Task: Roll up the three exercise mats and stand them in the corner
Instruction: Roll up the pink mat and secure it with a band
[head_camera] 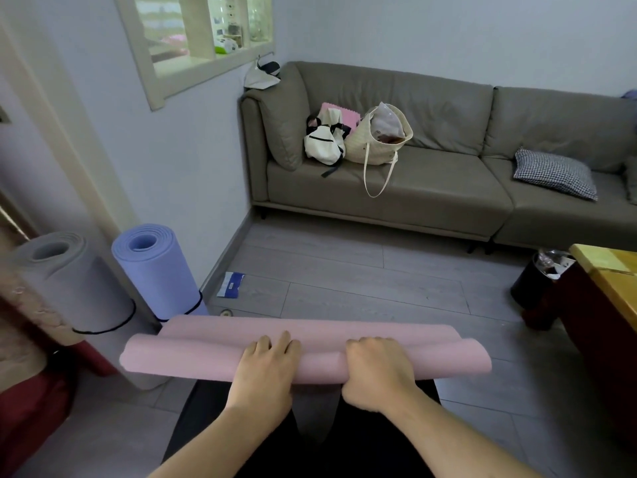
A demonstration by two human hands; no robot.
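A pink mat (193, 357), rolled up, lies sideways in front of me with its loose outer edge showing along the far side. My left hand (267, 370) rests on top of the roll near its middle, fingers laid over it. My right hand (377, 369) grips the roll just to the right, fingers curled round it. A grey rolled mat (65, 281) and a blue-purple rolled mat (160, 270) stand upright side by side against the wall at the left, each with a black band near its base.
A grey sofa (448, 188) with two bags (348, 139) and a checked cushion (555, 174) runs along the far wall. A black bin (537, 284) and a wooden table (610, 281) stand at the right. A blue-white packet (231, 285) lies on the floor.
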